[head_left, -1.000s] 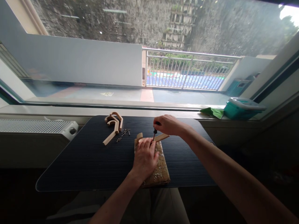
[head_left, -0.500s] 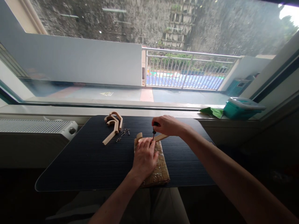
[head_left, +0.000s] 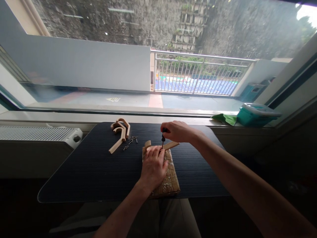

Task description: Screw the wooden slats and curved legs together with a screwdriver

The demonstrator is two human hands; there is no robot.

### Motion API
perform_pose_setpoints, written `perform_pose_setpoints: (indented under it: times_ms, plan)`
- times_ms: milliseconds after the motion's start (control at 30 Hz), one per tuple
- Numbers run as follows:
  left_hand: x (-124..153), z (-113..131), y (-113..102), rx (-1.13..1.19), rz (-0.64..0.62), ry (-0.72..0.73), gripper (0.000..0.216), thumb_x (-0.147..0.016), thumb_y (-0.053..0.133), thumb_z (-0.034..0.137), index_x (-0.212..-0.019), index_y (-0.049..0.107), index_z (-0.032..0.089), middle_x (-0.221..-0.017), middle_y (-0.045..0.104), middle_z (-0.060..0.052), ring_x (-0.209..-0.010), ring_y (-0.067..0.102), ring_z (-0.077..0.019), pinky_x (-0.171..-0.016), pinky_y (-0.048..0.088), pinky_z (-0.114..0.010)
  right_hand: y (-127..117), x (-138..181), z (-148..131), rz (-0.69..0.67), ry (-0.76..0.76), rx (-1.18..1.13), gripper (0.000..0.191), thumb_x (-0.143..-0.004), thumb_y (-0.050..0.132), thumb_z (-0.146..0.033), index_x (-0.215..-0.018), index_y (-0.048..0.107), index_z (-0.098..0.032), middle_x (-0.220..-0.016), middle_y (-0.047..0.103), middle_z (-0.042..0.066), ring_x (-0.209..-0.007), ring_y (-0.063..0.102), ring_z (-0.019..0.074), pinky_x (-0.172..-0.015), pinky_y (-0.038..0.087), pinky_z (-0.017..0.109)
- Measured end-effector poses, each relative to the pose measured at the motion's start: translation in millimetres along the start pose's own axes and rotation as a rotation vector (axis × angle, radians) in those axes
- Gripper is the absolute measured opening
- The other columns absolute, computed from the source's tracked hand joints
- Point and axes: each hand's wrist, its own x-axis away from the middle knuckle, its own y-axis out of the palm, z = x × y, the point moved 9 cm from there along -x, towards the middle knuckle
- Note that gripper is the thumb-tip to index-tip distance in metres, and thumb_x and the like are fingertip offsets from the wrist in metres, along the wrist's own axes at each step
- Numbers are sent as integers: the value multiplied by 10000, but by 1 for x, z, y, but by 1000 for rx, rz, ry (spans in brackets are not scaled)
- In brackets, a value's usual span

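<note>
My right hand [head_left: 175,131] is closed around the black handle of a screwdriver [head_left: 163,137], held upright with its shaft pointing down. The tip meets a pale wooden hook-shaped piece [head_left: 172,145] beside my left fingertips; the exact contact is hidden. That piece lies across the far end of a worn block wrapped in clear tape [head_left: 170,181]. My left hand [head_left: 154,165] presses down on the piece and the block, its fingers close together and curled over the wood. What lies beneath those fingers is hidden.
Several similar curved wooden pieces [head_left: 123,134] lie at the table's far left, beside several loose screws [head_left: 130,143]. The dark table [head_left: 99,175] stands against a windowsill. A teal box [head_left: 257,115] and a green cloth [head_left: 225,119] sit on the sill; a radiator [head_left: 39,134] is at left.
My right hand has shifted its grip slightly on the screwdriver, and more of the handle shows. My left hand and the block have stayed in place.
</note>
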Motion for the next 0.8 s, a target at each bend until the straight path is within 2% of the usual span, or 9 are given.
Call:
perform_pose_setpoints:
  times_ms: [100,267,400,567,800]
  plan:
    - [0,0,0,3,-3,-1,380,-821,515,255,-1186,522,149,-1239,515,-122,-1203,422,-274,-1054,315,-481,3,-1,3,0,24,16,245,-836,439,-351,-958,615,-232,-881,680,38,-720,581,159,-543,306,250]
    - [0,0,-1,-7,-3,1,379,-825,509,256,-1189,518,150,-1242,516,-117,-1207,421,-272,-1057,313,-483,6,-2,9,8,84,87,372,-868,382,-446,-990,621,-188,-927,675,101,-768,597,205,-566,322,275]
    - [0,0,0,-16,-4,4,383,-822,515,258,-1188,521,147,-1246,516,-116,-1203,424,-269,-1060,313,-474,2,-1,8,-3,85,77,344,-852,408,-444,-963,633,-208,-909,680,78,-759,596,194,-558,316,267]
    - [0,0,0,-16,1,7,392,-819,520,255,-1193,521,139,-1246,516,-113,-1202,419,-266,-1069,306,-462,0,2,4,-4,51,10,233,-828,442,-332,-925,638,-251,-873,682,22,-724,582,160,-537,301,247]
    - [0,0,0,-4,5,8,381,-822,513,260,-1187,520,150,-1245,513,-113,-1201,422,-270,-1061,312,-476,6,-4,8,27,103,92,366,-872,379,-426,-930,653,-190,-886,680,98,-755,601,199,-566,320,268]
